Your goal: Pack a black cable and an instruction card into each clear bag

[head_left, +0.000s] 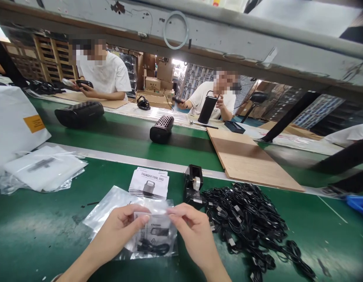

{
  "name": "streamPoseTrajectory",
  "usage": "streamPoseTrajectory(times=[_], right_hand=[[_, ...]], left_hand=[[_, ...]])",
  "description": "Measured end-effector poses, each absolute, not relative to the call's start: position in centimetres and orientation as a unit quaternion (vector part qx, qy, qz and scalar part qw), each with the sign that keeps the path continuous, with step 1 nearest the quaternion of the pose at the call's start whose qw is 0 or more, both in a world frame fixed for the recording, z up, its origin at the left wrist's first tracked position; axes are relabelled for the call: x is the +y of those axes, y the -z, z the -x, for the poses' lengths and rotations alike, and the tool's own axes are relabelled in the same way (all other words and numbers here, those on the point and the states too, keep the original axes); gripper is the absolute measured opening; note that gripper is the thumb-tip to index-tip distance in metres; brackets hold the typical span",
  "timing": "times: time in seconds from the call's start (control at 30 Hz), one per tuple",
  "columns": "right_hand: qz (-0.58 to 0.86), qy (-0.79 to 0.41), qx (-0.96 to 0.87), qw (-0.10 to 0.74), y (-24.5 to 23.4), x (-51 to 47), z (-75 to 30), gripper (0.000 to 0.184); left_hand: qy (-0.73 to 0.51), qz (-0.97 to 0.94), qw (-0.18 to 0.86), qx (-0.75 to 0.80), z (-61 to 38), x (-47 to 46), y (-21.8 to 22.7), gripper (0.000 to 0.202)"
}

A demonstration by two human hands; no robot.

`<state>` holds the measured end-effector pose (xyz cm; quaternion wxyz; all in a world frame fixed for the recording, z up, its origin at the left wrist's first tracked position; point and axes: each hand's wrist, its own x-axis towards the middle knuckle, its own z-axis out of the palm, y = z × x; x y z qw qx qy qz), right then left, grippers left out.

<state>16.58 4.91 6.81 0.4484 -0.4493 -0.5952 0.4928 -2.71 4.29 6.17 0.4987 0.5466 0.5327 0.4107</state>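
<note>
My left hand (119,231) and my right hand (193,233) both pinch the top edge of a clear plastic bag (153,235) just above the green table. Inside the bag I see a printed leaflet and a coiled black cable. More clear bags (111,207) lie flat under it. A stack of leaflets (149,183) printed "THUNDER TRAIL PRO" lies just beyond my hands. To the right of them stands a black tape dispenser (193,186), and a big heap of coiled black cables (248,219) spreads out on my right.
A pile of white bagged sheets (43,168) lies at the left. A wooden board (246,158) lies across the belt. Two black speakers (161,128) (79,113) sit on the conveyor. Two people in white shirts work across it. A blue tray (359,203) is at far right.
</note>
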Motion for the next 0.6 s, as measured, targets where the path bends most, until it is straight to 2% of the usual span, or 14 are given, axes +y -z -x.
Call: streamPoseTrajectory(times=[0.1,0.2,0.33,0.43,0.6], right_hand=[[0.458,-0.467,-0.571,0.496,-7.3,4.9,-16.9,0.026],[0.43,-0.512,-0.57,0.478,-7.5,5.0,-17.1,0.033],[0.445,-0.493,-0.618,0.42,-7.3,5.1,-17.1,0.012],[0.427,-0.477,-0.624,0.448,-6.9,5.3,-17.2,0.015],[0.381,-0.448,-0.66,0.468,-6.2,5.4,-17.3,0.03]], left_hand=[[-0.387,-0.577,0.491,0.525,2.9,4.2,-6.6,0.022],[-0.373,-0.586,0.491,0.527,2.8,4.1,-6.6,0.021],[-0.408,-0.58,0.474,0.522,2.8,4.2,-6.2,0.016],[-0.423,-0.58,0.483,0.502,3.3,4.4,-6.2,0.015],[-0.438,-0.471,0.57,0.511,2.9,4.3,-7.1,0.039]])
